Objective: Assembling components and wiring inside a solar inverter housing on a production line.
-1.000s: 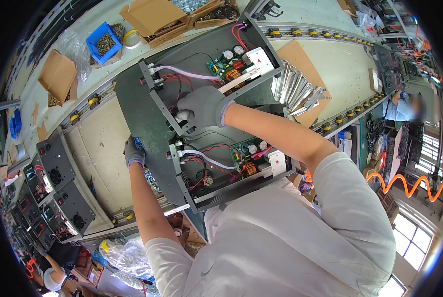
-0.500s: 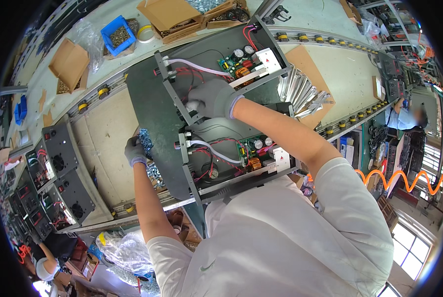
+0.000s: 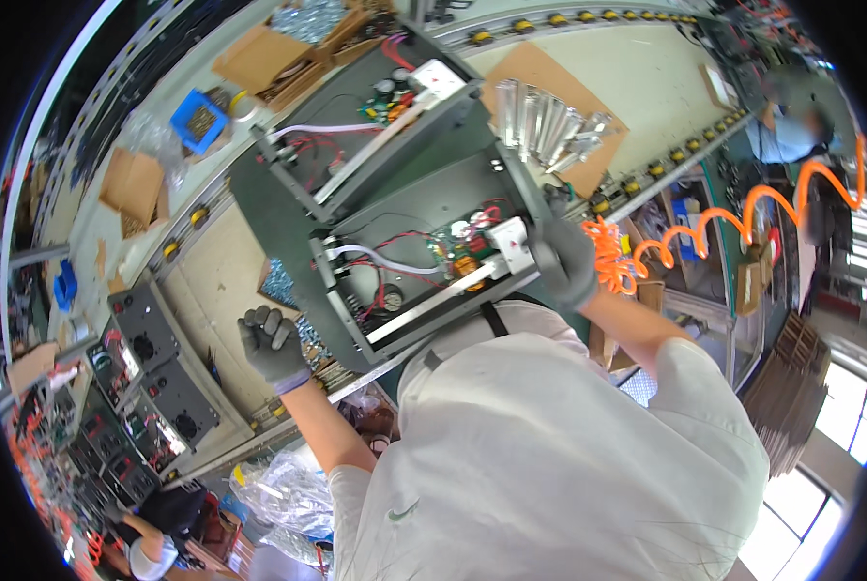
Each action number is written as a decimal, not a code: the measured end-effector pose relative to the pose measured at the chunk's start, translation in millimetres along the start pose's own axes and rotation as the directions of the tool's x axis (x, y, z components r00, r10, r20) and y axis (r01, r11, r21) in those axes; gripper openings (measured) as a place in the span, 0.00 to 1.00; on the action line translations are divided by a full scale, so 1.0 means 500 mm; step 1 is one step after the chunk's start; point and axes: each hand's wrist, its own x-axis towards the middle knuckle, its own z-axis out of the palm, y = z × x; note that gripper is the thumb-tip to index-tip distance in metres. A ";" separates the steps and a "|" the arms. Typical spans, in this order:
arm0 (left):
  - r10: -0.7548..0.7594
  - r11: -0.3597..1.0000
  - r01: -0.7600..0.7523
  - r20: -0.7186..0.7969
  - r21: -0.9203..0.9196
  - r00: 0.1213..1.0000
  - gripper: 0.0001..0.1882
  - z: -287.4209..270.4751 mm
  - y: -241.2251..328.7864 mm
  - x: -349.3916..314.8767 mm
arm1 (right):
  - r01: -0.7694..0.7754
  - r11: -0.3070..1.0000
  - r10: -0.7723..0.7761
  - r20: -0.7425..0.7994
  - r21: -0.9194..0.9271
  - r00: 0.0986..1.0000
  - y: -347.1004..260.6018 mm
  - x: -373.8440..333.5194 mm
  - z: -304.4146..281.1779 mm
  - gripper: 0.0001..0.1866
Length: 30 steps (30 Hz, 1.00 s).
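Observation:
My left hand (image 3: 274, 347), in a grey glove, is held with its fingers curled beside a pile of small screws (image 3: 278, 281); whatever may lie in the fingers is hidden. My right hand (image 3: 565, 263), gloved too and blurred, is at the right end of the nearer metal case (image 3: 433, 198). Its fingers cannot be made out clearly. This open dark case holds a green circuit board (image 3: 450, 244), red and white wires and a pale metal bar (image 3: 433, 302). A second similar case (image 3: 332, 97) stands just beyond it. Both rest on a dark green board (image 3: 249, 194).
Silvery metal strips (image 3: 540, 121) lie on cardboard at the far right. An orange coiled hose (image 3: 690, 228) stretches beside my right hand. A blue bin (image 3: 199, 121) and open cartons (image 3: 133, 189) stand at the far left. Finished-looking dark cases (image 3: 172, 387) sit left.
My right hand has left the inside of the cases and moved right, to the nearer case's end. My left hand has lifted off the screws, fingers curled. The view has shifted.

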 end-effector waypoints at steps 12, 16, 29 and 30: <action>-0.399 0.915 0.401 -0.047 0.044 0.916 0.14 0.142 -0.245 0.020 | -0.990 0.075 0.965 -0.243 -0.117 0.102 0.338 -0.454 0.088 0.35; -0.460 0.808 0.501 -0.198 0.310 0.865 0.14 0.197 -0.336 0.005 | -0.973 0.222 0.970 -0.112 0.068 0.214 0.420 -0.478 0.103 0.38; -0.492 0.703 0.623 -0.398 0.343 0.774 0.11 0.178 -0.419 -0.027 | -0.756 0.467 0.777 0.194 0.459 0.599 0.242 -0.238 -0.342 0.31; -0.496 0.703 0.624 -0.394 0.342 0.774 0.11 0.167 -0.420 -0.026 | -0.680 0.539 0.687 0.208 0.498 0.696 0.219 -0.219 -0.399 0.33</action>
